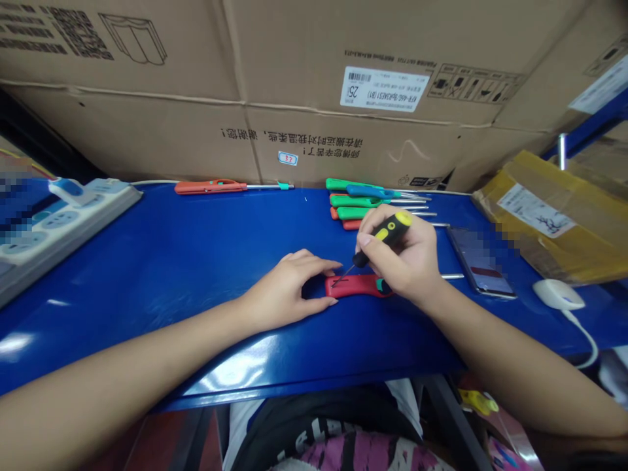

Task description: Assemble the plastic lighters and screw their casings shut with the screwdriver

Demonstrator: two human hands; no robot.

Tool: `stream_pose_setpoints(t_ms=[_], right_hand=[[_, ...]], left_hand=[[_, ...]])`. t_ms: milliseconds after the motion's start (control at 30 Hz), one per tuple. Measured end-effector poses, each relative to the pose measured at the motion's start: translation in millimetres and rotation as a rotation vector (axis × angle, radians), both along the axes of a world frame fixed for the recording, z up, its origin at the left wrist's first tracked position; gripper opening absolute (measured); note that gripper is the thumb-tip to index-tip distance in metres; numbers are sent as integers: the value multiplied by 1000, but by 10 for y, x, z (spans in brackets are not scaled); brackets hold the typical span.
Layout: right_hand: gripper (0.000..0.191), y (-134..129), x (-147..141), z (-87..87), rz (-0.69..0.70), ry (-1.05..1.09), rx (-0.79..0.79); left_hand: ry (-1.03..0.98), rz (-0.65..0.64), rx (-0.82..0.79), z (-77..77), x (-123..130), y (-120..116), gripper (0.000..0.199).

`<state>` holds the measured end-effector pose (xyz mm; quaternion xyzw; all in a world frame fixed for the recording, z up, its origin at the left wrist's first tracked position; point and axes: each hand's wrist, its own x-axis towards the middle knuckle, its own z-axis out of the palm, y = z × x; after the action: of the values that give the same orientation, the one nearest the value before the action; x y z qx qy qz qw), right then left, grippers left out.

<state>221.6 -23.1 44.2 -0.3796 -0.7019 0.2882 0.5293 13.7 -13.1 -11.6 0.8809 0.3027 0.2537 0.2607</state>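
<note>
A: Where's the red lighter (350, 286)?
B: On the worktop (210, 261); the right hand (412, 261) hides part of it, though its metal rod (452, 277) shows beyond.
A: And the fingers?
B: The right ones grasp a screwdriver (381, 237), its tip at the lighter's left end; touching or not, I can't tell. The left hand (287, 288) has its fingers parted around that end; whether they pinch it, I can't tell.
A: And the boxes?
B: A large cardboard box (294, 72) behind, cut off at the top, and a yellow-taped carton (583, 245) at right; what either holds is hidden.
</note>
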Motion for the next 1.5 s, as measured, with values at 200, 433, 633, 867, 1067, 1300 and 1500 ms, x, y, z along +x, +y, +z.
stream_pose_setpoints(t_ms=[200,433,633,867,1067,1300,1500], right_hand=[[59,-11,-28,-18,-8,-127,172],[43,28,178,128,258,-287,205],[29,44,212,148,31,-417,505],[44,39,228,228,219,-519,403],[35,63,199,185,55,-515,439],[26,28,199,203,102,-537,536],[44,-3,169,208,298,-516,388]], left_hand=[[17,-10,14,-17,2,-3,42],[62,-21,54,1,-4,-26,35],[60,-26,73,5,-1,-32,32],[67,-4,47,-10,19,-45,29],[50,4,44,5,38,-33,30],[47,0,83,-11,34,-37,33],[56,3,78,7,29,-43,29]])
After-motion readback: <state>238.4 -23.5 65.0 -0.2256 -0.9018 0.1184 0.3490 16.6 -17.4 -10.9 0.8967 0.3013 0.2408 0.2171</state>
